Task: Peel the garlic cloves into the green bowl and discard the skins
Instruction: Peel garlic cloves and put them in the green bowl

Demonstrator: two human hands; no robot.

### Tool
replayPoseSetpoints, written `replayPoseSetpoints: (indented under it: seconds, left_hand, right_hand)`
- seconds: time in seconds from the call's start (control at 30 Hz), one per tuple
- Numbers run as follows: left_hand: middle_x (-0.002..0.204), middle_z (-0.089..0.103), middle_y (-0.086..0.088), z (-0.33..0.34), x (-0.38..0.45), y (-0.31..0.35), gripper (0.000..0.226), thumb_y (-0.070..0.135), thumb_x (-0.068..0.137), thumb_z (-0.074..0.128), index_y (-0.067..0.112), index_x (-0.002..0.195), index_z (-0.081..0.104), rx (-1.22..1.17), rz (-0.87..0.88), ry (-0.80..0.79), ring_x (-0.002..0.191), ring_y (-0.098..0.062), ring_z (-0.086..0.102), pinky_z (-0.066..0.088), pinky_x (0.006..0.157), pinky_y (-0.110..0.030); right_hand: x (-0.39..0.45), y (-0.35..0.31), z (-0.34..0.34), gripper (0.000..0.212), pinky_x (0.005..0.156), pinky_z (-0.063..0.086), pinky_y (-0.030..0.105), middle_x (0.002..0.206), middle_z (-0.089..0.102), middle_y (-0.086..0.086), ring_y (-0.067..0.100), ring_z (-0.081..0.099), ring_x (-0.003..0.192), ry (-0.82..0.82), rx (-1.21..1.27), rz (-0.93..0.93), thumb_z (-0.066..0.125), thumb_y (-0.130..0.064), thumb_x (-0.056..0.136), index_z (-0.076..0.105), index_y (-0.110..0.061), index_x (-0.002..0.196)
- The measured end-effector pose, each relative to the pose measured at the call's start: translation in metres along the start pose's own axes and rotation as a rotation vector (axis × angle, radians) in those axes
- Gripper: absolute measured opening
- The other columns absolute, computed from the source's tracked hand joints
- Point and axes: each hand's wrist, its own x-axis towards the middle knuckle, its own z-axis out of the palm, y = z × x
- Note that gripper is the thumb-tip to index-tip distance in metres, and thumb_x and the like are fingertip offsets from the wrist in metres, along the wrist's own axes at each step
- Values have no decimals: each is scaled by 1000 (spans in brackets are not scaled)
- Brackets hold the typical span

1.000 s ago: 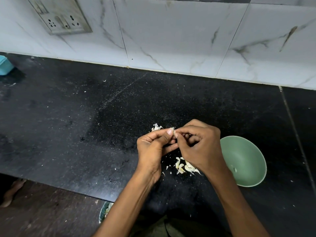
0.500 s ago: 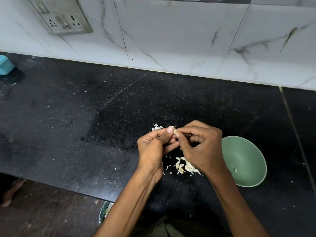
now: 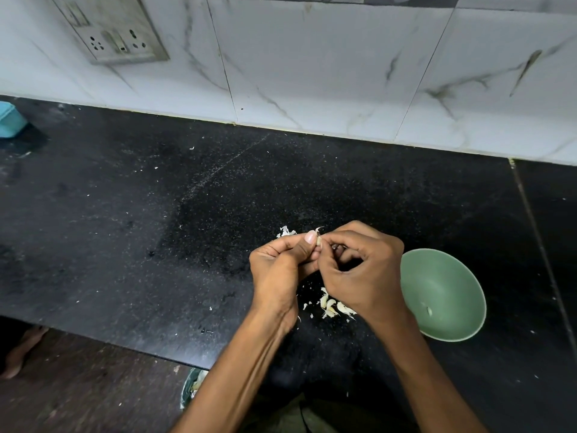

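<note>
My left hand [image 3: 281, 267] pinches a small garlic clove [image 3: 318, 239] between thumb and fingers above the black counter. My right hand [image 3: 362, 270] meets it from the right, fingertips pinching at the clove's skin. Most of the clove is hidden by the fingers. The green bowl [image 3: 449, 276] stands just right of my right hand, with one peeled clove [image 3: 429, 310] inside. A heap of garlic cloves and skins [image 3: 334, 306] lies on the counter under my hands. A few skin scraps [image 3: 285, 231] lie just beyond my left thumb.
The black counter [image 3: 156, 229] runs back to a white tiled wall with a socket plate [image 3: 115, 29]. A blue container [image 3: 11, 120] sits at the far left. Below the counter's front edge a bin [image 3: 192, 385] with skins shows. A bare foot [image 3: 22, 351] is on the floor.
Both hands stay together over the same spot; only the right fingertips shift slightly at the clove. The bowl and the heap have not moved.
</note>
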Motion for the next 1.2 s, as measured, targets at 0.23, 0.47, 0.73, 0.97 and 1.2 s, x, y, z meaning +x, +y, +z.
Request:
replayPoseSetpoints:
  seconds: [0.23,0.47,0.73,0.97,1.2]
  left_hand:
    - [71,70,-11,-1,-2,3,23,0,89,67,5,69,78,-28,43,-59,67,-14,65,58,66,-25]
    - [80,74,-14,-6,-3,3,15,-4,87,65,0,80,77,-34,73,-128,67,-13,67,61,66,-27]
    - [86,74,-18,-11,-1,2,22,10,76,72,-5,91,76,-13,95,-160,76,-21,69,63,70,-32]
    - [83,75,-18,-9,0,2,10,-4,86,70,-7,95,75,68,126,-79,71,-21,70,62,68,-31]
    - [82,76,-15,-10,0,5,15,-12,88,66,-2,91,77,169,224,-81,71,-19,73,59,65,-26]
  right_hand:
    - [3,-2,-1,6,44,55,32,83,73,-3,7,70,56,20,120,99,75,-5,83,80,-6,86]
    - [3,-4,-1,5,45,58,40,77,73,0,21,71,55,11,335,301,75,-6,83,78,-10,82]
    - [7,-5,-4,12,48,55,24,68,74,6,15,71,54,-43,455,411,70,13,87,73,3,83]
    - [7,-3,-8,5,51,59,35,83,68,-3,16,69,64,-103,182,223,71,-10,86,73,-6,84]
    - [9,-1,-8,3,52,49,16,83,67,-3,9,63,59,-131,10,60,76,-6,81,75,-7,83]
